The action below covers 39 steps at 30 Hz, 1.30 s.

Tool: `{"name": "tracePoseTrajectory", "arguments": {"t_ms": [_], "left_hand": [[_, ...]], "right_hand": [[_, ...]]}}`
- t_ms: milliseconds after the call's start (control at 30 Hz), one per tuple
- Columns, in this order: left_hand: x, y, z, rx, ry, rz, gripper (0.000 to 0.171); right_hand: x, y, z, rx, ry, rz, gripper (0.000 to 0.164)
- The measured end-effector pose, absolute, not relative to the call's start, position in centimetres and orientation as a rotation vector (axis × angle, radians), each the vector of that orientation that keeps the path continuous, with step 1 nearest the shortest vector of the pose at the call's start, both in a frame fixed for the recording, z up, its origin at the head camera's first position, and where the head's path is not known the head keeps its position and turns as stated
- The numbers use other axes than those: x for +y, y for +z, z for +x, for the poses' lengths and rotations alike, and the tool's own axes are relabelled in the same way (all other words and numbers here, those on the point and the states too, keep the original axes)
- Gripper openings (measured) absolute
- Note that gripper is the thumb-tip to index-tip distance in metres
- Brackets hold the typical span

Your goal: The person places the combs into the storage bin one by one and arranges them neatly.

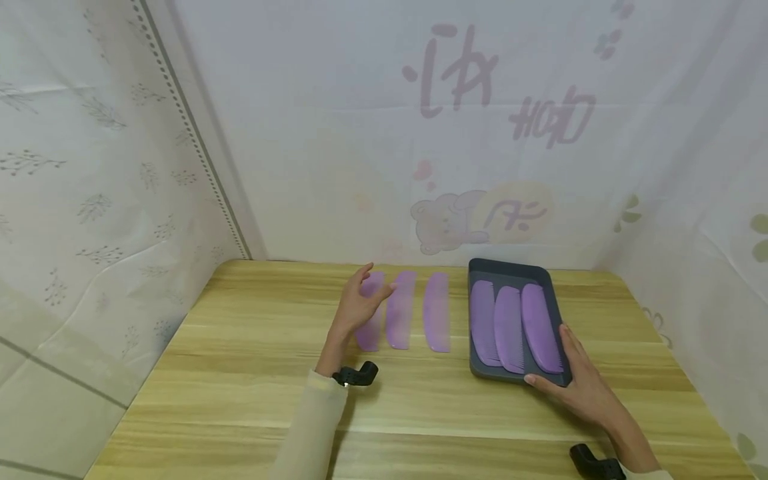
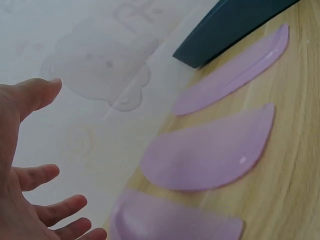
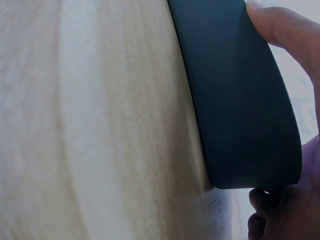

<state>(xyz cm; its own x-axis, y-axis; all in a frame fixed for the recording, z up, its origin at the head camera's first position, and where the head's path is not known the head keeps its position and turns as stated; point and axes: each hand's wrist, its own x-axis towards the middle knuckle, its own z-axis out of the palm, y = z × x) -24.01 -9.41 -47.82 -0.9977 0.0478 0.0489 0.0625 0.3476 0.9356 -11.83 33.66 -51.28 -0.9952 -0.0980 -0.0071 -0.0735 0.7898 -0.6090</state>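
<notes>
Cream sleeve (image 1: pixel 312 427) at the near side leads to the left hand (image 1: pixel 354 308), its fingers spread apart by the leftmost of three loose purple combs (image 1: pixel 399 320) on the wooden surface (image 1: pixel 240 373). Farther right, the right hand's (image 1: pixel 587 392) fingers clamp the near right corner of a dark tray (image 1: pixel 510 269) holding three more combs (image 1: pixel 509 330).
</notes>
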Motion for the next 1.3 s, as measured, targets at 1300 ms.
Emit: {"name": "tracePoseTrajectory", "arguments": {"t_ms": [1300], "left_hand": [[-11.3, -49.8, -24.4, -2.715, -1.624, 0.196, 0.069]], "right_hand": [[33.8, -51.5, -12.1, 2.953, -1.01, -0.159, 0.124]]}}
